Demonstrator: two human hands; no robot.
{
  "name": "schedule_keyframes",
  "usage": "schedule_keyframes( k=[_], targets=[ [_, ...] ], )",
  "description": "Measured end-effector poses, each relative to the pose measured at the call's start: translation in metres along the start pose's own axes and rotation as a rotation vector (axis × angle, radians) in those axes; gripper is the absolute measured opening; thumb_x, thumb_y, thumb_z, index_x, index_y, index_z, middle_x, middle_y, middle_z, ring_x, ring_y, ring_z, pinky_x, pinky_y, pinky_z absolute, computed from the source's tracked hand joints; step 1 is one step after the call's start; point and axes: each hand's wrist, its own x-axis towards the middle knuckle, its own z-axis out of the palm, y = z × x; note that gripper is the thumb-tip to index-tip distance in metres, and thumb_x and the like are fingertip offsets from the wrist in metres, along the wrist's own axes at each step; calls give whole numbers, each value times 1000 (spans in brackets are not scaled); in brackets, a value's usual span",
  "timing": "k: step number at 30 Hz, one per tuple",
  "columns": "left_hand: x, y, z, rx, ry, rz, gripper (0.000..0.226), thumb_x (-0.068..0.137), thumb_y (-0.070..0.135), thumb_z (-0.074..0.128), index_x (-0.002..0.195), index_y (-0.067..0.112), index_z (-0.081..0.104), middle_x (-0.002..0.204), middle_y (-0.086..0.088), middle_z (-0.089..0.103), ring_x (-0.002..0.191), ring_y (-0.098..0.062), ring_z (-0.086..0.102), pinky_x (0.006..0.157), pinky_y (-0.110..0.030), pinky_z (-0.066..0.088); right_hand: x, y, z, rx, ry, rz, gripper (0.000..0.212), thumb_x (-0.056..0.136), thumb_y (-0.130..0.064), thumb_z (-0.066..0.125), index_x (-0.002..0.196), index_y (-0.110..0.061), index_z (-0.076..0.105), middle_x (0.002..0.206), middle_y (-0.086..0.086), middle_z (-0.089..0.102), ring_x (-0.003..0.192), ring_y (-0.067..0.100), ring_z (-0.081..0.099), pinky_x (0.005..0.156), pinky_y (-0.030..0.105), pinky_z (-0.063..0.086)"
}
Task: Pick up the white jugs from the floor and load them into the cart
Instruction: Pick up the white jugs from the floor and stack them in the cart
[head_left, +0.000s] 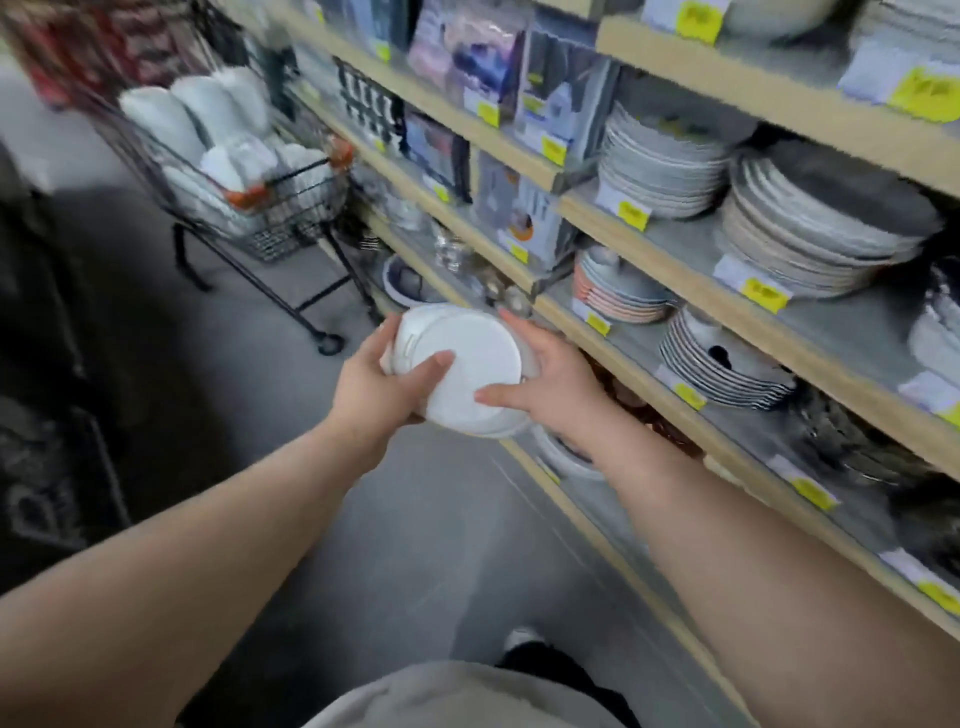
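Both left hand (384, 379) and right hand (550, 387) clasp one white jug (467, 364), dead centre. The cart (291, 228) at ten o'clock holds more jugs (208, 109); yellow shelf tags (763, 293) at three o'clock are too blurred to read.

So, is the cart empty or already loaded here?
Loaded: the cart holds a heap of white jugs rising above its wire rim.

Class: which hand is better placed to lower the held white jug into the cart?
Probably the left hand: it grips the white jug on the side nearer the cart, ahead-left; the right hand is nearer the shelves.
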Motion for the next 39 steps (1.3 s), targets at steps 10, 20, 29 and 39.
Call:
schedule_keyframes(
  k=[10, 20, 29, 39],
  targets=[
    [140, 42, -134, -103, 458, 47, 93, 60, 40, 89, 141, 37, 45, 136, 7, 52, 109, -22, 63, 68, -47, 61, 224, -70, 128, -29, -416, -146, 93, 61, -16, 90, 140, -39, 46, 136, -11, 53, 126, 13, 50, 108, 39, 43],
    [261, 99, -258, -90, 790, 100, 85, 72, 37, 84, 145, 35, 40, 136, 11, 48, 116, -19, 56, 76, -44, 61, 406, -163, 263, -71, -704, -336, 93, 62, -11, 90, 142, -28, 47, 136, -12, 53, 126, 8, 48, 112, 30, 36],
    [395, 141, -411, -36, 761, 106, 85, 75, 34, 82, 147, 33, 38, 140, 9, 46, 116, -20, 56, 73, -44, 61, 536, -219, 401, -16, -671, -331, 91, 63, -12, 89, 141, -32, 47, 132, -13, 53, 123, 6, 48, 106, 26, 40],
    [576, 197, -514, 81, 550, 113, 93, 65, 51, 83, 144, 38, 38, 140, 10, 49, 121, -19, 55, 85, -47, 58, 678, -274, 463, 7, -475, -219, 86, 68, -12, 86, 141, -34, 46, 125, -17, 51, 121, 6, 45, 100, 23, 41]
  ],
)
